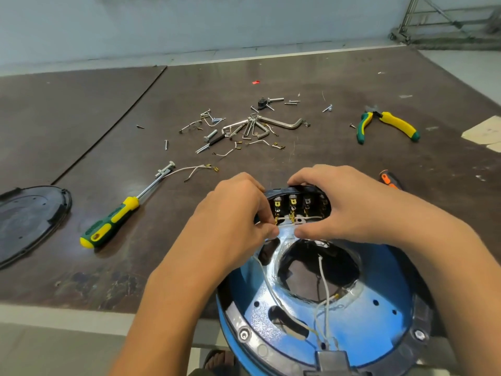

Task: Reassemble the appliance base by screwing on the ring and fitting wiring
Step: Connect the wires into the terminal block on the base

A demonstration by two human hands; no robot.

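Observation:
A blue appliance base (379, 316) lies upside down at the table's near edge, its underside open with a round hole in the middle. White wires (324, 291) run loose across that hole. At its far rim sits a black switch block (298, 204) with brass terminals. My left hand (233, 213) pinches a white wire with a brass connector at the block's lower left terminals. My right hand (349, 204) wraps over the block's top and right side, thumb pressed underneath.
A green-yellow screwdriver (113, 218) lies left of the base. A black bottom cover (24, 221) rests at far left. Loose screws, hex keys (257, 127) and short wires are scattered behind the hands. Pliers (387, 124) lie at the right; an orange tool handle (390, 180) peeks out.

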